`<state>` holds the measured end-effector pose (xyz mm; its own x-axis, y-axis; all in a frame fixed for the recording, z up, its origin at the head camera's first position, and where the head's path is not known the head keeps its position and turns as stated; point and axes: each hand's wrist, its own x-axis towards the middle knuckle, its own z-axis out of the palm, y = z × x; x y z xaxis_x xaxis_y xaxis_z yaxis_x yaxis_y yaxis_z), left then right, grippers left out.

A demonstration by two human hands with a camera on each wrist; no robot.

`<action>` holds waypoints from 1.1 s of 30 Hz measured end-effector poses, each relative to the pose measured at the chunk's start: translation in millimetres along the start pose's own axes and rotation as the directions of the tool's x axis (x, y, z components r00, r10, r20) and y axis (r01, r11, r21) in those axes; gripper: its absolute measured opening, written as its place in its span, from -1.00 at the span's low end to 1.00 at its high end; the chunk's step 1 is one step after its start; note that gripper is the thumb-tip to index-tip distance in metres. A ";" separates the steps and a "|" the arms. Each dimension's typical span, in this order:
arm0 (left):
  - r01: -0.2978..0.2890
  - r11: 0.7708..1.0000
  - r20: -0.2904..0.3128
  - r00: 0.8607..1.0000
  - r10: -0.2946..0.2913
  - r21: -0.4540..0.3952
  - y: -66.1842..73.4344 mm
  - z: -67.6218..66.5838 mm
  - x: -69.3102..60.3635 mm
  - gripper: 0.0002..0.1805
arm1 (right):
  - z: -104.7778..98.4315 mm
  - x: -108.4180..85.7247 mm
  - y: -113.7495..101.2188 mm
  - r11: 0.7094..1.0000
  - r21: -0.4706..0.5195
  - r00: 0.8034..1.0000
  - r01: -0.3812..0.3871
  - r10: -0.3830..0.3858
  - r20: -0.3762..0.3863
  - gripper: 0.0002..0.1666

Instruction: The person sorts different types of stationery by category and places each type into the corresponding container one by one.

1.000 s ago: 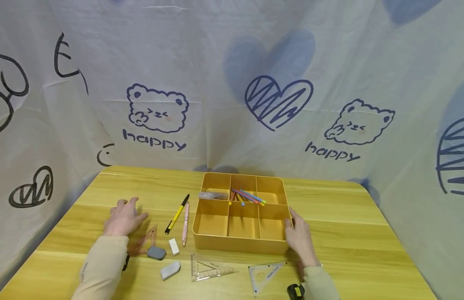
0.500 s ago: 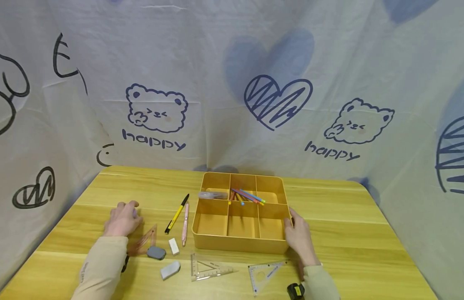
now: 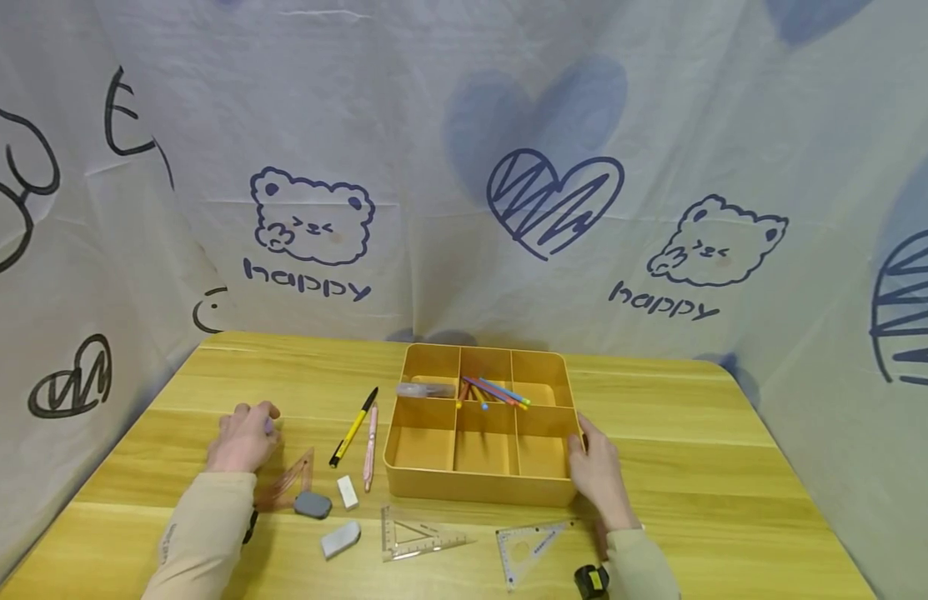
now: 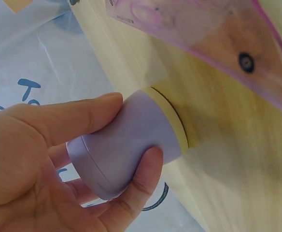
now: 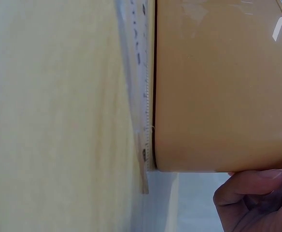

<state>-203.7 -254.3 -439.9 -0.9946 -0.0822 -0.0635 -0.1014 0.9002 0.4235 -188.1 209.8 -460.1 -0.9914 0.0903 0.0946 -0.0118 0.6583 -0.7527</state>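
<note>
Left hand [image 3: 243, 437]: thumb and fingers curl round a lavender, rounded, smooth-sided cylinder with a pale yellow band at one end [image 4: 126, 140], thumb on one side, fingertips opposite. Its long axis stands roughly upright from the tabletop, banded end down; cannot tell whether the band touches the wood. Nearest neighbour: a transparent pink-orange plastic set square [image 4: 228, 53], just beside, toward the person. Key relation: the yellow plastic six-compartment box [image 3: 482, 487] lies to the right of the cylinder, well apart, with a yellow-and-black pen [image 3: 354, 427] and a slim pink pen [image 3: 370, 448] between. Right hand [image 3: 600, 473] holds the box at its right wall, fingers bent; their full wrap is hidden. The left hand is the nearer one to the cylinder. Farther out: thin multicoloured sticks [image 3: 501, 392] lean in the back middle compartment; two clear plastic set squares lie before the box.
</note>
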 end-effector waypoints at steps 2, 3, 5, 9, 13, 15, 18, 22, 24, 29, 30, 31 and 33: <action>-0.002 1.000 -0.009 1.000 0.002 -0.012 0.0 -0.2 -0.6 -0.64 | -0.2 0.1 -0.4 1.000 -0.002 1.000 0.005 -0.005 0.000 -0.45; -0.005 1.000 -0.016 1.000 0.005 -0.017 0.4 -0.4 -0.9 -0.65 | -0.3 0.2 -0.7 1.000 -0.003 1.000 0.009 -0.009 0.000 -0.45; -0.011 1.000 -0.028 1.000 0.010 -0.027 2.1 -1.5 -1.8 -0.66 | -0.5 0.4 -1.0 1.000 0.001 1.000 0.010 -0.010 0.001 -0.45; -0.028 0.999 -0.049 0.998 0.027 -0.035 9.3 -5.0 -5.1 -0.67 | -0.2 0.8 -0.8 1.000 0.008 1.000 0.002 -0.002 0.005 -0.44; -0.051 0.997 -0.073 0.996 0.048 -0.050 18.8 -7.7 -10.7 -0.70 | 0.8 1.3 -0.1 1.000 0.015 1.000 -0.008 0.008 0.014 -0.43; -0.074 0.996 -0.095 0.993 0.068 -0.058 24.3 -8.5 -13.5 -0.73 | 0.9 0.7 -0.2 1.000 0.015 1.000 -0.010 0.010 0.015 -0.43; -0.118 0.991 -0.128 0.986 0.109 -0.060 34.6 -10.0 -18.0 -0.79 | 0.1 -0.3 -1.2 1.000 0.011 1.000 -0.011 0.011 0.013 -0.44; -0.192 0.979 -0.173 0.969 0.179 -0.061 50.6 -11.2 -25.3 -0.83 | -1.2 -1.1 -3.1 1.000 0.010 1.000 -0.013 0.013 0.012 -0.44; -0.231 0.970 -0.194 0.957 0.214 -0.070 58.6 -11.1 -29.0 -0.84 | -1.3 -1.1 -3.3 1.000 0.004 1.000 -0.005 0.005 0.008 -0.44; -0.327 0.940 -0.239 0.925 0.297 -0.098 77.6 -9.9 -36.6 -0.86 | -0.4 -0.3 -1.9 1.000 0.024 1.000 -0.004 0.004 0.014 -0.44; -0.342 0.934 -0.244 0.919 0.310 -0.101 81.1 -9.6 -37.8 -0.86 | -0.3 -0.4 -1.9 1.000 0.030 1.000 -0.006 0.006 0.015 -0.43; -0.356 0.929 -0.250 0.913 0.323 -0.103 84.5 -9.1 -38.8 -0.86 | -0.3 -0.7 -1.9 0.999 0.039 1.000 -0.009 0.008 0.016 -0.43; -0.385 0.918 -0.261 0.900 0.349 -0.100 91.1 -8.0 -40.3 -0.87 | -0.4 -1.1 -1.9 0.999 0.038 1.000 -0.005 0.005 0.012 -0.44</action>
<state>-173.1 -172.4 -391.5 -0.9365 0.1285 0.3262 0.2872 0.8149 0.5034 -186.9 208.7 -458.4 -0.9929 0.0848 0.0831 -0.0114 0.6286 -0.7776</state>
